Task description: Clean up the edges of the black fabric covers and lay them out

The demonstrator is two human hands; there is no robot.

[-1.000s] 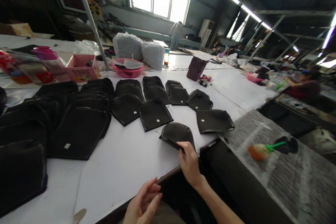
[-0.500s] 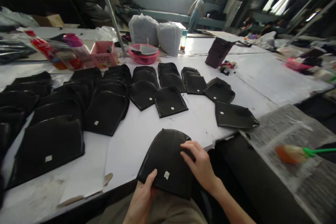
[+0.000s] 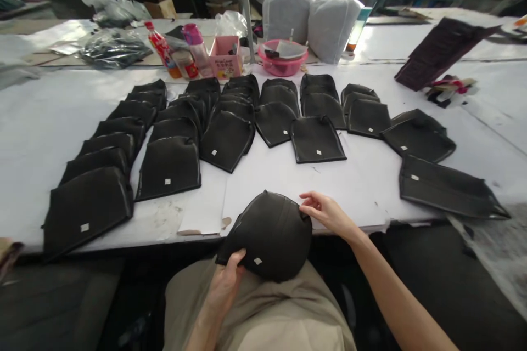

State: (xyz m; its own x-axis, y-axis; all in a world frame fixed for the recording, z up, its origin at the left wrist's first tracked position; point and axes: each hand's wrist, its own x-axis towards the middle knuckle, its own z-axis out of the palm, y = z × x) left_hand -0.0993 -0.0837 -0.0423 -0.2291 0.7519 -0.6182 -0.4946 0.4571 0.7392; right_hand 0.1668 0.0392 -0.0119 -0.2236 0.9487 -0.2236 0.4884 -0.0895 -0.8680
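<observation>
A black, domed fabric piece (image 3: 269, 233) with a small white tag hangs over the near edge of the white table (image 3: 37, 120), above my lap. My left hand (image 3: 225, 281) grips its lower left edge, thumb on top. My right hand (image 3: 327, 213) pinches its upper right edge. Several similar black pieces (image 3: 168, 167) lie in overlapping rows across the table beyond it.
At the back stand a pink basin (image 3: 282, 58), a pink box (image 3: 226, 57), bottles (image 3: 163, 50) and two white stuffed bags (image 3: 329, 19). A dark stack (image 3: 438, 52) lies at the far right. A metal post (image 3: 244, 0) rises behind the rows.
The black piece has been drawn from the right side of the table toward me over the edge. My left hand took hold of it. The view has tilted down.
</observation>
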